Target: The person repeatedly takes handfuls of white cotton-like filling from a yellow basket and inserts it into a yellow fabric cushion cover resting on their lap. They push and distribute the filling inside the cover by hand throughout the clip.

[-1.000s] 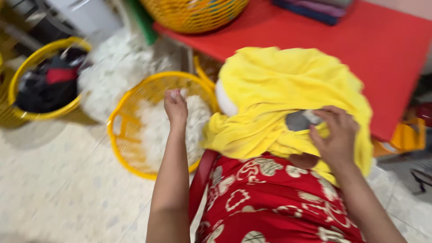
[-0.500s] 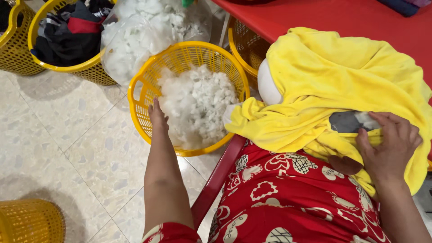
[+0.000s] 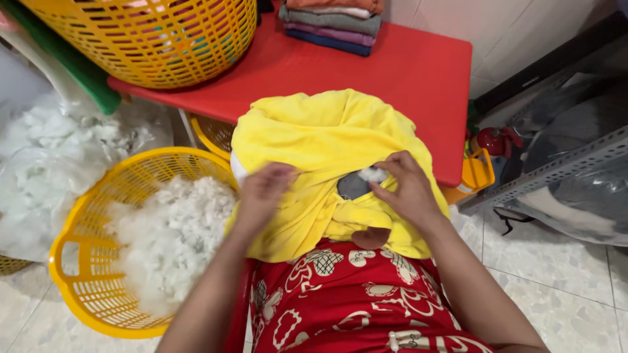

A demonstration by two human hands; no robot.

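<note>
Round yellow plastic basket [image 3: 85, 261] of white stuffing sits left on the floor; red bench [image 3: 392, 72] far. Bulging yellow fabric cover [image 3: 314, 144] lies on the lap, small opening showing white fluff [image 3: 374, 174]. Right hand [image 3: 409, 193] pinches the opening's edge; left hand [image 3: 261, 196] blurred, grip unclear.

Home stuffing workspace: tiled floor [image 3: 562, 287], red table [image 3: 405, 72], folded cloths [image 3: 330, 23], yellow baskets [image 3: 85, 261] of white stuffing [image 3: 173, 242]

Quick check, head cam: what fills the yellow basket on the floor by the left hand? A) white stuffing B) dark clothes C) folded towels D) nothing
A: the floor basket holds loose white stuffing, just beside the left hand on the yellow cloth.
</note>
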